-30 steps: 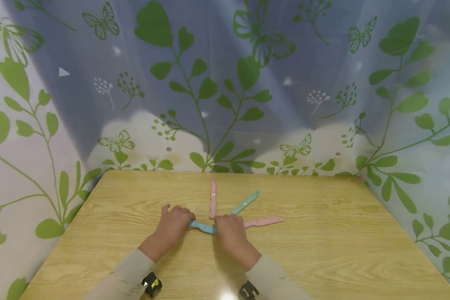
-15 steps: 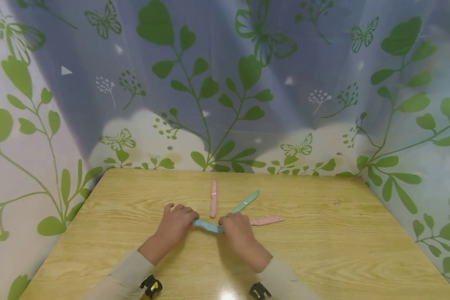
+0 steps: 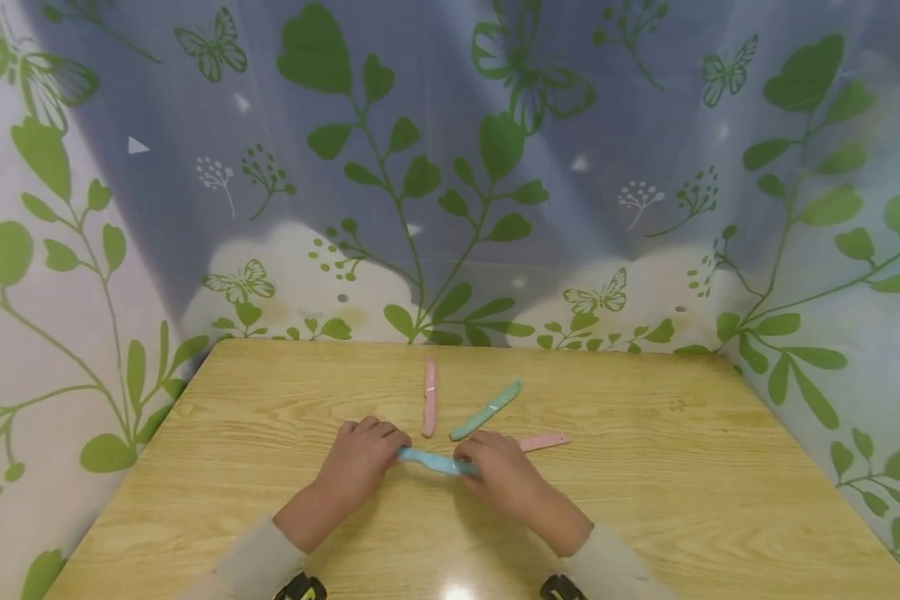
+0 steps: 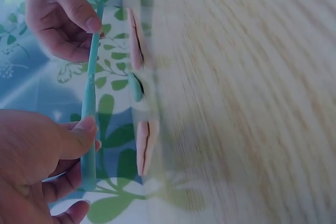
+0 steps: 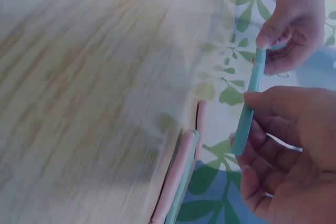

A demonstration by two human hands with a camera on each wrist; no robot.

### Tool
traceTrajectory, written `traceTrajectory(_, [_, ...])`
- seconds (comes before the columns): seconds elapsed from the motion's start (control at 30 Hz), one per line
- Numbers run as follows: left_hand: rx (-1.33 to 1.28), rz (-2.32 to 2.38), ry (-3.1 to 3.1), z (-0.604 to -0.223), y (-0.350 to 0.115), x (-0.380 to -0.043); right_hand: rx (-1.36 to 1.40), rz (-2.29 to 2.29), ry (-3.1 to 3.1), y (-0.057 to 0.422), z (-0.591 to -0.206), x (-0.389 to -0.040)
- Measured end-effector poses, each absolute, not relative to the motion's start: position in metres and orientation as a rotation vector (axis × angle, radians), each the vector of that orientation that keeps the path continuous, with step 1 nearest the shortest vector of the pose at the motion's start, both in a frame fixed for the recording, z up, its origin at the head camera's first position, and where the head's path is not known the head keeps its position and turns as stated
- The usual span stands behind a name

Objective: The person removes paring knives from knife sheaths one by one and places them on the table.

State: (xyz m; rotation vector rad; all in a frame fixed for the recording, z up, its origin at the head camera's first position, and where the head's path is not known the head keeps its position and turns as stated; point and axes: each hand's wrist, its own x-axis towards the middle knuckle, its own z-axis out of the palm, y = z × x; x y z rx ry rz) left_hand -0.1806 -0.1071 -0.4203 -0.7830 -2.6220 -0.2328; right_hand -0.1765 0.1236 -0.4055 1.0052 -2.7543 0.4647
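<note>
A slim light blue sheathed knife [image 3: 431, 461] is held level between both hands, raised above the table. My left hand [image 3: 363, 457] pinches its left end between thumb and fingers; this grip also shows low in the left wrist view, on the knife [image 4: 89, 98]. At the other end, my right hand [image 3: 506, 471] pinches it with the thumb on top, and in the right wrist view the knife's tip [image 5: 241, 142] sticks out past the fingers. Beyond the hands lie a pink knife [image 3: 430, 398], a green knife [image 3: 486, 412] and a second pink knife [image 3: 545, 442], partly hidden behind the right hand.
The wooden table [image 3: 682, 500] reaches back to a patterned curtain [image 3: 450, 208] of green leaves and butterflies. More of this cloth hangs at both sides. The lying knives fan out between the hands and the far edge.
Both hands have shifted right with the blue knife, the right hand farther. The green knife's near end and more of the blue knife now show. The knives on the table stay put.
</note>
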Motion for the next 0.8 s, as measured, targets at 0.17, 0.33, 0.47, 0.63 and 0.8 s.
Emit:
traceTrajectory(0.17, [-0.812, -0.312, -2.614, -0.42, -0.107, -0.176, 1.038, 0.581, -2.754, 0.133, -0.406, -0.176])
traceTrajectory(0.33, [-0.829, -0.347, -2.609, -0.417, -0.106, -0.17, 1.056, 0.709, -2.781, 0.142, -0.405, -0.173])
traceTrajectory(0.47, [-0.861, -0.366, -2.609, -0.414, -0.104, -0.164, 1.074, 0.794, -2.79, 0.148, -0.402, -0.17])
traceTrajectory(0.63, [-0.879, -0.356, -2.616, -0.409, -0.103, -0.156, 1.102, 0.904, -2.78, 0.151, -0.401, -0.164])
traceTrajectory(0.8, [-0.944, -0.407, -2.631, -0.406, -0.103, -0.15, 1.123, 1.1, -2.776, 0.157, -0.403, -0.161])
